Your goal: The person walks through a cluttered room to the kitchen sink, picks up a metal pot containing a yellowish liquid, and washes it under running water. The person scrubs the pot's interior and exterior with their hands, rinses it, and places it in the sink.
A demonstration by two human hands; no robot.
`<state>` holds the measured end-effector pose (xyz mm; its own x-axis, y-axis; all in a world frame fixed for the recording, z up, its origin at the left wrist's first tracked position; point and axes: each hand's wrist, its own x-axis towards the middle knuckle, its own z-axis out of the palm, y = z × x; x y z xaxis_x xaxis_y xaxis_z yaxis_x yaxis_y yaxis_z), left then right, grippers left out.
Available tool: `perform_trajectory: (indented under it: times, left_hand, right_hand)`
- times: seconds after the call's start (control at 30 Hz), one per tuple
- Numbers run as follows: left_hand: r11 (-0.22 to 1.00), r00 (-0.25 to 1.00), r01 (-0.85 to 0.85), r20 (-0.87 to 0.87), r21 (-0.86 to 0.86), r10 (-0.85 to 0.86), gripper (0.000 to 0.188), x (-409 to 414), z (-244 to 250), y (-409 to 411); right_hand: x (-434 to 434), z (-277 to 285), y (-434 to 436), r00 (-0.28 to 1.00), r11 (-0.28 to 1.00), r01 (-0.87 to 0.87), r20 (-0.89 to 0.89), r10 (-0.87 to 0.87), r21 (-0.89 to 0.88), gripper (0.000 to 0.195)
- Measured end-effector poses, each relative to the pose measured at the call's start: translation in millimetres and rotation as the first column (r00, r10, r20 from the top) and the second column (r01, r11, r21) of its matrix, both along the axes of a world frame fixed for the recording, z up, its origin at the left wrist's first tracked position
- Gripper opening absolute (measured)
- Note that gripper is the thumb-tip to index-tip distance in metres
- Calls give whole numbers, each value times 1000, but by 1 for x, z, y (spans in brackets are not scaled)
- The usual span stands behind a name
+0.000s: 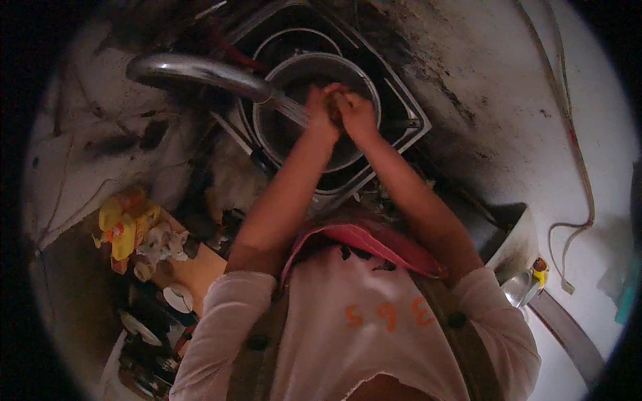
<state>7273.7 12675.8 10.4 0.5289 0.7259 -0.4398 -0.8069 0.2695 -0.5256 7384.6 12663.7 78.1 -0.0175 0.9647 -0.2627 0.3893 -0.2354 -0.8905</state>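
Observation:
Both of my hands are close together over a round metal pot (pixel 281 135), with fingers bent towards each other. My left hand (pixel 320 113) is at the left, and my right hand (pixel 357 116) faces it. A small dark gap lies between the palms; whether anything is held there cannot be told. The pot stands on a gas stove (pixel 409 113) with a black top and a pale metal edge. A shiny rounded metal object (pixel 200 70), perhaps a large ladle or a lid, reaches from the left to the pot's rim. The pot's contents are dark and unclear.
Yellow bottles or packets (pixel 123 235) and a crumpled plastic bag (pixel 163 243) lie at the lower left, by an orange-brown board (pixel 200 273). A grey container (pixel 509 235) stands at the right, near a metal bowl (pixel 519 288). A cable (pixel 577 145) hangs along the stained wall.

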Motion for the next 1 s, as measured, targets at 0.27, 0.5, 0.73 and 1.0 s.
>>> perform_trajectory:
  times: [0.27,0.5,0.73,1.0]
  left_hand:
    - [919,939,40,-329,393,100,45,-40,32,-30]
    - [912,946,112,-324,394,24,46,-5,59,-35]
    - [855,915,245,-400,457,-48,48,7,75,-21]
    - [746,519,613,-844,259,-134,29,113,113,-3]
  right_hand:
    - [-42,-11,-13,-57,847,-161,-852,-520,-506,23]
    - [-59,5,-8,-288,863,-190,-814,-504,-467,22]
    - [-23,24,3,-54,803,-262,-822,-567,-536,27]
    - [90,3,3,745,865,474,-450,-492,-162,25]
